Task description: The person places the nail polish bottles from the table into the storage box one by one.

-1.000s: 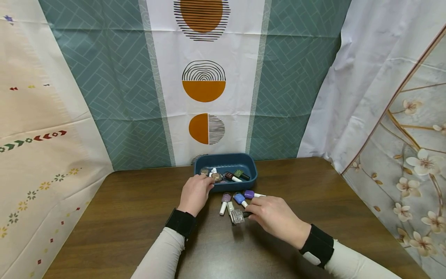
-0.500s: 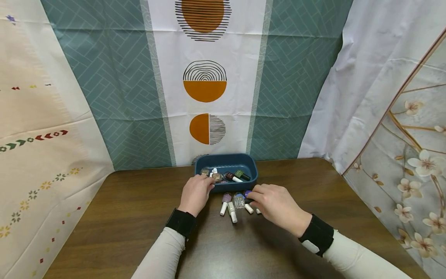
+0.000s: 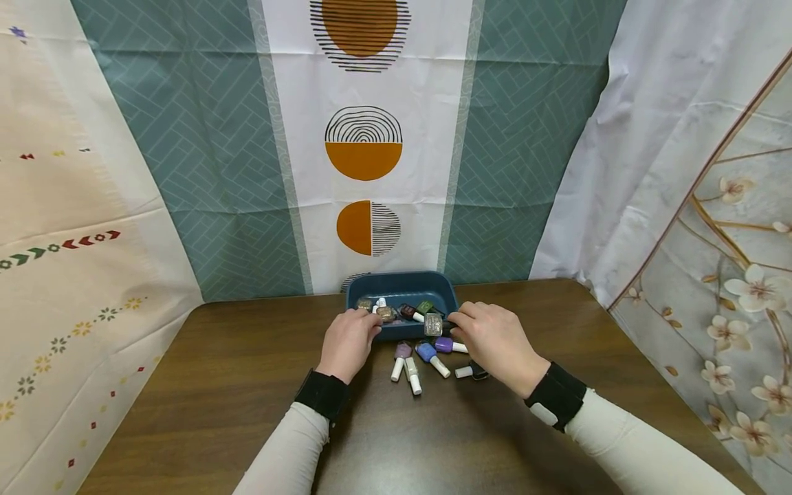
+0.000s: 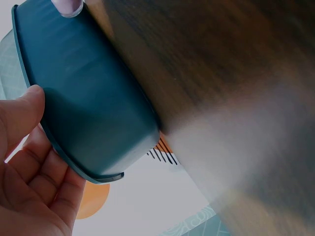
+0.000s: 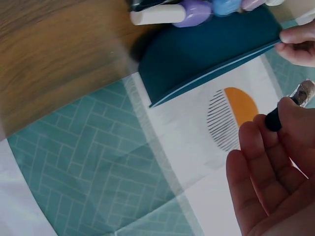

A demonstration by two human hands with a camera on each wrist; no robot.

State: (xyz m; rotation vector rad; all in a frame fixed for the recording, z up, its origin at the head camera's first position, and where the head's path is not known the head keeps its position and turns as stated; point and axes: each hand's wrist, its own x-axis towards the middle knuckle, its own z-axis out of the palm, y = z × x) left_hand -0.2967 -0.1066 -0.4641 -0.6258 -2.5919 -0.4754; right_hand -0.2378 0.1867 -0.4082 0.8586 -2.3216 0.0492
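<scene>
My left hand grips the near left rim of a dark blue plastic bin; in the left wrist view its thumb presses the bin's outer wall. My right hand pinches the black cap of a nail polish bottle with silvery glitter, held over the bin's front right rim. In the right wrist view the black cap sits between thumb and fingers. Inside the bin lie several bottles, among them a green nail polish, a dark red one and a gold glitter one.
On the table in front of the bin lie several more bottles: a mauve one, a pale one, a blue one, a purple one and a dark one with a white cap. Patterned cloth hangs behind.
My right hand has lifted the glitter nail polish from above the loose bottles, away from me and up to the bin's rim. My left hand stays on the bin.
</scene>
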